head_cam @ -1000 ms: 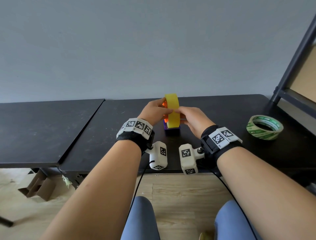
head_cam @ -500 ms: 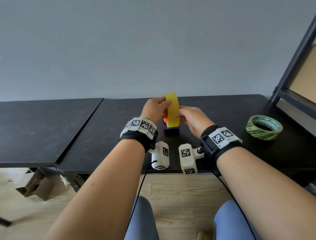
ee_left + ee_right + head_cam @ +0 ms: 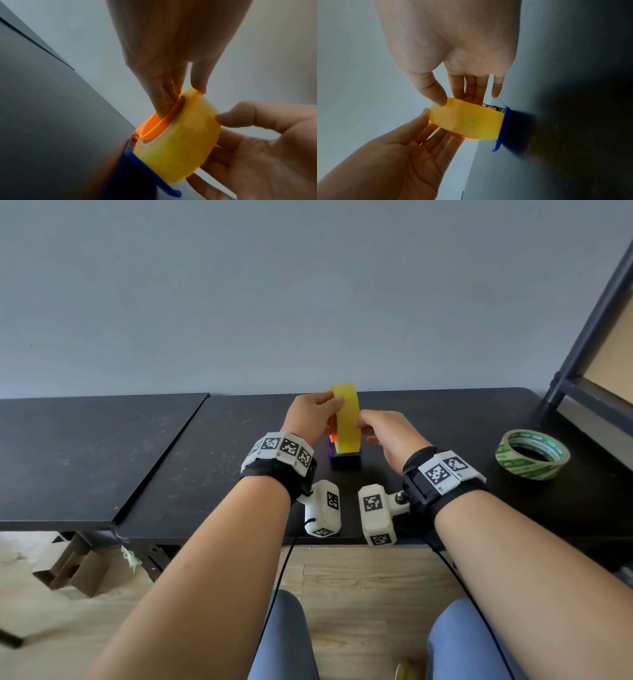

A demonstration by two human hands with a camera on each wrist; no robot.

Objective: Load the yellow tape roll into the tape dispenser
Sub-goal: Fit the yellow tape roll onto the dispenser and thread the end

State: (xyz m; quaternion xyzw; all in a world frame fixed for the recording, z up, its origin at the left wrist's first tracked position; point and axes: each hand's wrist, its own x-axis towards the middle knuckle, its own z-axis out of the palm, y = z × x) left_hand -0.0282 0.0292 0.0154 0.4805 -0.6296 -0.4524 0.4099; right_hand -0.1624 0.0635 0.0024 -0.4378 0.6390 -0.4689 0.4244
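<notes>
The yellow tape roll (image 3: 347,422) stands upright on the tape dispenser's blue base (image 3: 346,458), around an orange hub (image 3: 159,121). My left hand (image 3: 313,416) holds it from the left: its fingers lie against the orange hub and its thumb touches the roll's upper rim (image 3: 193,93). My right hand (image 3: 383,429) holds it from the right, thumb on the outer band of the roll (image 3: 467,121) and fingers along its far side face. In the right wrist view the blue base (image 3: 502,128) rests on the black table.
A green tape roll (image 3: 532,453) lies flat on the black table (image 3: 445,412) to the right. A second black table (image 3: 85,446) adjoins on the left. A dark shelf frame (image 3: 582,364) rises at the far right. A grey wall stands behind.
My left hand has shifted slightly up the roll's left side, and its thumb now sits on the upper rim. The roll, the dispenser and my right hand have hardly moved.
</notes>
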